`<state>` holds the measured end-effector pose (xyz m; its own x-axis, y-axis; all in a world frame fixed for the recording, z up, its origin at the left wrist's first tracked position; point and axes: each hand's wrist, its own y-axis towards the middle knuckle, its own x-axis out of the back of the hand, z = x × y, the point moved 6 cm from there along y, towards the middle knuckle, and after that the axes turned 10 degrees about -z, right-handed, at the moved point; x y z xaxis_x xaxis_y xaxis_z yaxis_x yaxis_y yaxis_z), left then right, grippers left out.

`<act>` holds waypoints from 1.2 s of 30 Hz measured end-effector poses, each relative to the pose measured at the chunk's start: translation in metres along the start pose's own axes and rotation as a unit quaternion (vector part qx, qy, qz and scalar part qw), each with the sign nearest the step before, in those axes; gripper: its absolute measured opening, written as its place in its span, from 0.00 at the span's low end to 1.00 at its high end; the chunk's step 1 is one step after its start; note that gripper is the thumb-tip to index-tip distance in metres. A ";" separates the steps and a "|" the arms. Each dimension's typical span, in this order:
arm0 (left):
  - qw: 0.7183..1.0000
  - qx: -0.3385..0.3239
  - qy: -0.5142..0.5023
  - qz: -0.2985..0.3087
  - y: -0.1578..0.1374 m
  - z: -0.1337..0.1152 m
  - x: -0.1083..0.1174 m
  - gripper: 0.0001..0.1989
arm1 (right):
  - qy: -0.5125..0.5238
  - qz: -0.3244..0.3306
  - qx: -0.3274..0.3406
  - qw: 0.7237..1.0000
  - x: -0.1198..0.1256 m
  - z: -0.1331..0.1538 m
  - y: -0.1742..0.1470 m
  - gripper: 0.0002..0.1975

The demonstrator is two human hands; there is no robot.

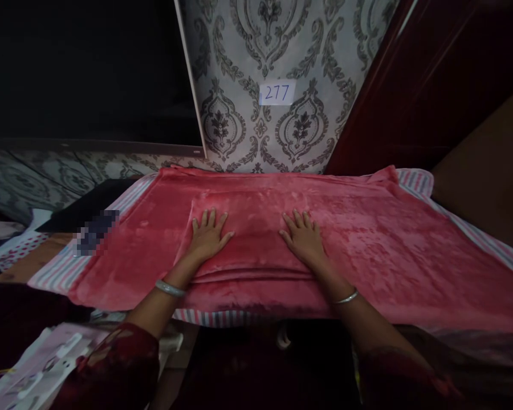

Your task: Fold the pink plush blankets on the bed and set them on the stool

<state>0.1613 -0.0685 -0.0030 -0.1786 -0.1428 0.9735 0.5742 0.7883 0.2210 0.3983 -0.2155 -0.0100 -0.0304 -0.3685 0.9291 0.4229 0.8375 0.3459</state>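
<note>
A folded pink-red plush cloth lies on a larger plush spread of the same colour, its layered edge facing me. My left hand rests flat with fingers spread on the left part of the folded cloth. On its right part lies my right hand, also palm down and spread. Neither hand grips anything. A bangle circles each wrist. Whether the folded piece is separate from the spread underneath, I cannot tell.
Under the spread, a striped cloth shows along the edges. A dark blurred object lies at the left. Behind are a dark screen, patterned wallpaper with a paper marked 277, and a dark red glossy panel.
</note>
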 end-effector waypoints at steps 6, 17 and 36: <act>1.000 -0.002 0.007 -0.002 0.002 -0.002 -0.006 0.37 | 0.005 -0.019 0.003 1.000 -0.006 -0.001 -0.001 0.30; 0.999 -0.019 -0.021 -0.022 -0.013 -0.031 0.040 0.28 | 0.033 -0.018 0.015 0.999 0.026 0.018 -0.006 0.27; 0.991 -0.103 0.014 -0.087 -0.072 -0.088 -0.011 0.27 | 0.067 -0.031 0.089 0.993 -0.003 0.073 -0.050 0.25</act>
<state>0.1919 -0.1761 -0.0241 -0.2682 -0.2854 0.9201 0.6885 0.6113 0.3903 0.3114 -0.2271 -0.0206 0.0738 -0.4617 0.8840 0.2576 0.8651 0.4303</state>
